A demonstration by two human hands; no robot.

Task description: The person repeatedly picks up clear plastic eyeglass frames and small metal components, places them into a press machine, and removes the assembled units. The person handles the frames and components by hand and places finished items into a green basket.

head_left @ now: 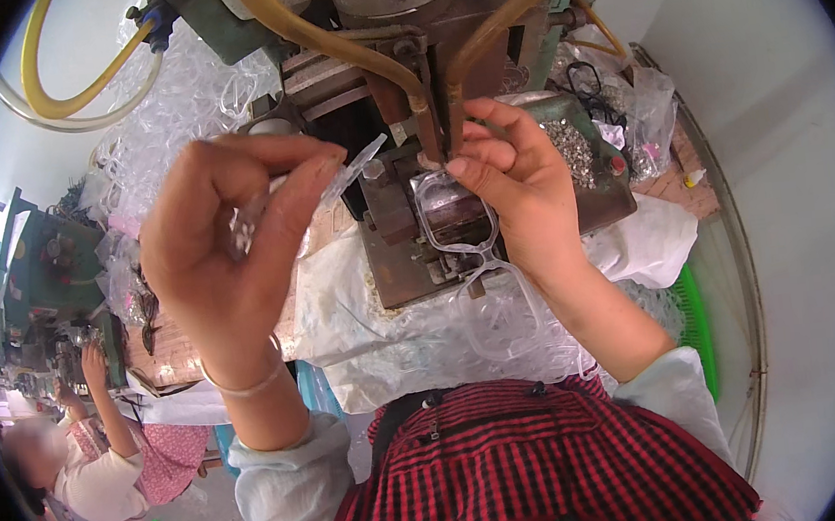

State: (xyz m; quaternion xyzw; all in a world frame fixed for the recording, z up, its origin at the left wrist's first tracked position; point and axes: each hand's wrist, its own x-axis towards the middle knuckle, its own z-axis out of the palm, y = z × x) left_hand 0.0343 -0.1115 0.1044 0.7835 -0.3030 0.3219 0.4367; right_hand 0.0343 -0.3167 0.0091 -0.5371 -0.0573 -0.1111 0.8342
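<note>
A: Left hand [225,249]?
B: Pinched a clear plastic strip [353,169], raised beside the press [401,91].
A: Right hand [521,190]?
B: Gripped the clear glasses frame [460,231], resting on the press block [407,251].

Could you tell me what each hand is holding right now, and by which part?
The left hand pinches a clear plastic temple arm near its middle. The right hand holds a clear glasses front by its upper rim, on the machine.

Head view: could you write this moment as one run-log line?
left hand: pinching clear plastic temple piece | right hand: holding clear eyeglass frame on press machine
</note>
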